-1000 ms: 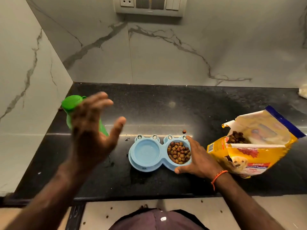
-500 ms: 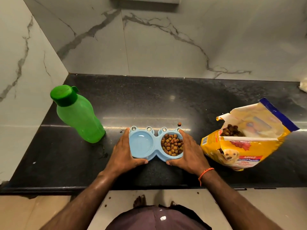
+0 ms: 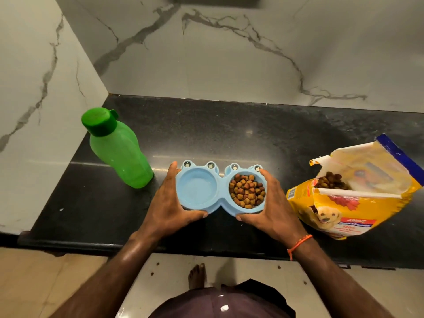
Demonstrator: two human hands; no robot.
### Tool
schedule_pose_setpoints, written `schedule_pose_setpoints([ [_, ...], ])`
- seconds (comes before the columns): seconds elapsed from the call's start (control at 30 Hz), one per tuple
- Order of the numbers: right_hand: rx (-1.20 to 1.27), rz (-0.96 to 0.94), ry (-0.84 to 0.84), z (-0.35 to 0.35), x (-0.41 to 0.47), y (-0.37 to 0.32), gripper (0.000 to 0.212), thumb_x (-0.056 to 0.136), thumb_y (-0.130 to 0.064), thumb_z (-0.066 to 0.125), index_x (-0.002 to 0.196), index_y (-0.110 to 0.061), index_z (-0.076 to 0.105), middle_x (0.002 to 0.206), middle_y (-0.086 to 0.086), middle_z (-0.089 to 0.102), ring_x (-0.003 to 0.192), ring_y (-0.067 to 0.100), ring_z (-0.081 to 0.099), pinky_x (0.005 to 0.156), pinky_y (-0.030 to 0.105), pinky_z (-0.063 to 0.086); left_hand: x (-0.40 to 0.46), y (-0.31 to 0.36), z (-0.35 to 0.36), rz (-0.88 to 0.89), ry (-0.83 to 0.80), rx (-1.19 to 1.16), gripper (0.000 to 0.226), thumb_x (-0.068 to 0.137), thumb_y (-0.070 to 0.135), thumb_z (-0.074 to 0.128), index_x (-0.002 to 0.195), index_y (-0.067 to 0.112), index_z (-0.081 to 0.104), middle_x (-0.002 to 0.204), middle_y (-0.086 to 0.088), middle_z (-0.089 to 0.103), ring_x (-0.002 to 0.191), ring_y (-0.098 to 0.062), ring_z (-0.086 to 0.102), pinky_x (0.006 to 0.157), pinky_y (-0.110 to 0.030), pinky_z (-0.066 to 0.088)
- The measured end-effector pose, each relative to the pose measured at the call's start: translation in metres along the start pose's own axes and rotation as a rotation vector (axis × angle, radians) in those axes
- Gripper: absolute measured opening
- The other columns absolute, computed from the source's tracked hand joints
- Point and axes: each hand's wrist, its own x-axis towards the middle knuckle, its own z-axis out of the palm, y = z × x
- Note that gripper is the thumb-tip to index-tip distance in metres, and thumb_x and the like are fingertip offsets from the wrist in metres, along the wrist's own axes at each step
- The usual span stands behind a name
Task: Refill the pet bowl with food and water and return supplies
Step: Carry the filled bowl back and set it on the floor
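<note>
The blue double bowl [image 3: 220,191] sits on the black bench [image 3: 298,138], near its front edge and roughly in the middle. The left hand [image 3: 168,203] grasps the bowl's left end and the right hand [image 3: 273,207] grasps its right end, each with a thumb along the near rim and fingers wrapped round the far side. A grip on both ends makes sense: it keeps the bowl level, so neither cup tips.

The right cup is heaped with brown kibble [image 3: 247,190]. The left cup looks pale and smooth; whether it holds water I cannot tell for sure.

The green bottle [image 3: 117,150] stands upright with its cap on, to the left of the bowl and just beside the left hand, close for pouring. The yellow food bag [image 3: 353,203] lies to the right with its torn mouth open and kibble showing inside, so it probably awaits closing and putting away.

A few stray pellets lie on the floor [image 3: 321,292] below.
</note>
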Motion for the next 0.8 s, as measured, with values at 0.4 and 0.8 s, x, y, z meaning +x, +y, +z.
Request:
schedule_pose_setpoints([
  [0.4,0.056,-0.269,-0.154,-0.044,0.002,-0.027,0.128,0.051,-0.050,0.096,0.155,-0.032,0.023,0.154,-0.012,0.036,0.136,0.004,0.038,0.111,0.028,0.036,-0.079,0.053,-0.021,-0.108,0.271,-0.068,0.145,0.053,0.057,0.094,0.153,0.049,-0.010,0.146,0.026,0.040,0.128,0.013,0.037,0.107,-0.011,0.029],
  [0.8,0.030,-0.496,-0.395,-0.033,-0.003,-0.070,0.131,0.049,-0.048,0.098,0.154,-0.033,0.021,0.151,-0.009,0.040,0.135,0.012,0.044,0.113,0.039,0.043,-0.180,0.077,-0.021,-0.377,0.521,-0.032,0.150,0.053,0.056,0.095,0.162,0.031,-0.005,0.153,0.019,0.039,0.133,0.005,0.038,0.109,-0.023,0.035],
])
